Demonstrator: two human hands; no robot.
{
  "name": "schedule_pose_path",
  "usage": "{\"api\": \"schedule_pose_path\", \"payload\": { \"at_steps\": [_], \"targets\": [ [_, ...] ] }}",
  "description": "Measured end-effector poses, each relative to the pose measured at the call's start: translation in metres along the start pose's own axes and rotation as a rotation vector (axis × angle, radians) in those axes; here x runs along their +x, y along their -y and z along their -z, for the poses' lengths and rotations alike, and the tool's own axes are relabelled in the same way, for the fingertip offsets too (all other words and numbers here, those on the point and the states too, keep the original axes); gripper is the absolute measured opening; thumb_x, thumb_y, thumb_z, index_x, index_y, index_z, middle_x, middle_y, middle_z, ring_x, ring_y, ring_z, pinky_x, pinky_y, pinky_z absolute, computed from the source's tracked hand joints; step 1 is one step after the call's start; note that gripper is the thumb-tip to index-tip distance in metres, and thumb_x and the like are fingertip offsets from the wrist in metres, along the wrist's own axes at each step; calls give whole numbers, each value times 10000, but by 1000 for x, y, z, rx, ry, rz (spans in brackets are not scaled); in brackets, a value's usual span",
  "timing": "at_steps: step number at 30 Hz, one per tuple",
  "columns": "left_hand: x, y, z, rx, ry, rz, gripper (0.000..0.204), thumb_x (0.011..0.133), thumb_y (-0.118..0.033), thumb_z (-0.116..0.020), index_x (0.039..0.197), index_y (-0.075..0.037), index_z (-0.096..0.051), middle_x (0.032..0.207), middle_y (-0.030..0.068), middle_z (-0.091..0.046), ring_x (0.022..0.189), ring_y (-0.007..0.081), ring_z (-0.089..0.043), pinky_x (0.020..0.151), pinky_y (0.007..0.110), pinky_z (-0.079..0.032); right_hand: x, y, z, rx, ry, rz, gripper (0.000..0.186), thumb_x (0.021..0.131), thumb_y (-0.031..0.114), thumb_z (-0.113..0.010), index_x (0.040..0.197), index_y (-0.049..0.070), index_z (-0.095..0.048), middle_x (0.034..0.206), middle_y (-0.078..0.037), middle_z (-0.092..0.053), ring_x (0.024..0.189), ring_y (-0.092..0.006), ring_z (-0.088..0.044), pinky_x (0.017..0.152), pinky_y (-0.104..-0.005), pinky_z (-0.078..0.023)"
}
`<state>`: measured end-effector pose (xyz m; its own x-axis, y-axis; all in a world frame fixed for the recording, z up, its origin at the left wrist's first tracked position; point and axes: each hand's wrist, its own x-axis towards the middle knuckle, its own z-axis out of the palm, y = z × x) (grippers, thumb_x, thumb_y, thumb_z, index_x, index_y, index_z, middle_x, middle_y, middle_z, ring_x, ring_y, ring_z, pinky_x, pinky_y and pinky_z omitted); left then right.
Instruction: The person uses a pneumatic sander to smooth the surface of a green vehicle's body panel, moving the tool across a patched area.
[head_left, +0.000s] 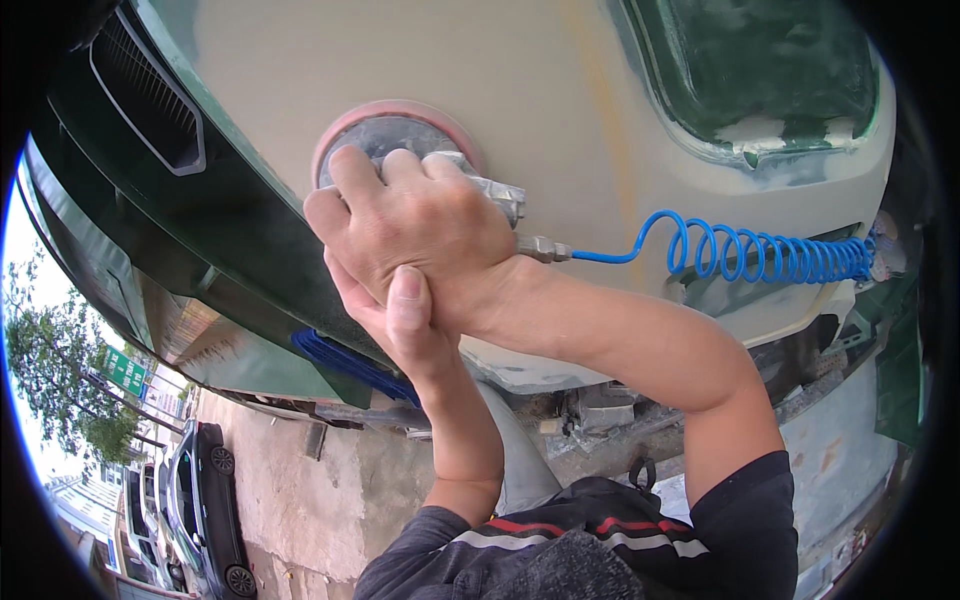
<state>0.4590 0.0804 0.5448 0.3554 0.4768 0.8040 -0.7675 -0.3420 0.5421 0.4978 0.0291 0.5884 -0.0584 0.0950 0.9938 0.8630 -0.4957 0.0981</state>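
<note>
A round air sander (400,135) with a pink-edged pad rests on the beige-coated body panel (530,100). My right hand (430,225) is closed over the sander's top, its fingers bent over the metal body. My left hand (390,310) is clasped against the underside of my right hand and wrist, thumb across it, its other fingertips partly hidden. A coiled blue hose (740,250) runs from the sander's metal fitting (540,248) to the right end of the panel.
A dark green vent (145,90) and body edge lie left; a green recessed section (750,60) is upper right. A dark blue coil (350,365) hangs below the edge. Parked cars (200,510), a tree (45,370) and concrete ground (290,490) show lower left.
</note>
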Motion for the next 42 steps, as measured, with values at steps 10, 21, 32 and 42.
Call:
{"api": "schedule_pose_path", "payload": {
  "at_steps": [10, 21, 32, 42],
  "targets": [
    [-5, -2, -62, -243, 81, 97, 1030, 680, -346, -919, 1477, 67, -415, 1306, 150, -579, 1212, 240, -591, 1058, 371, -475, 7, -75, 43, -80, 71, 38, 237, 696, 217, -751, 866, 106, -628, 854, -91, -570, 604, -220, -647, 493, -337, -508],
    [50, -20, 3, -136, 8, -92, 844, 768, -443, -675, 1426, 28, -434, 1290, 162, -556, 1236, 281, -598, 1060, 411, -496, 42, -6, 1, -61, 28, 92, 175, 712, 209, -735, 799, 112, -618, 865, -68, -577, 603, -168, -619, 504, -292, -494],
    [20, -17, -91, -179, 107, -12, 917, 772, -380, -828, 1465, 74, -434, 1343, 176, -569, 1261, 267, -594, 1103, 408, -473, 43, -92, 59, -116, 61, 51, 242, 721, 210, -757, 911, 75, -693, 897, -131, -663, 636, -251, -737, 510, -319, -586],
    [77, -30, 15, -128, 46, -128, 823, 798, -389, -693, 1445, 54, -443, 1306, 168, -576, 1214, 295, -634, 1056, 419, -525, 65, 5, -32, -5, 64, 125, 252, 718, 223, -755, 904, 71, -678, 921, -143, -641, 680, -245, -720, 550, -346, -581]
  ]
}}
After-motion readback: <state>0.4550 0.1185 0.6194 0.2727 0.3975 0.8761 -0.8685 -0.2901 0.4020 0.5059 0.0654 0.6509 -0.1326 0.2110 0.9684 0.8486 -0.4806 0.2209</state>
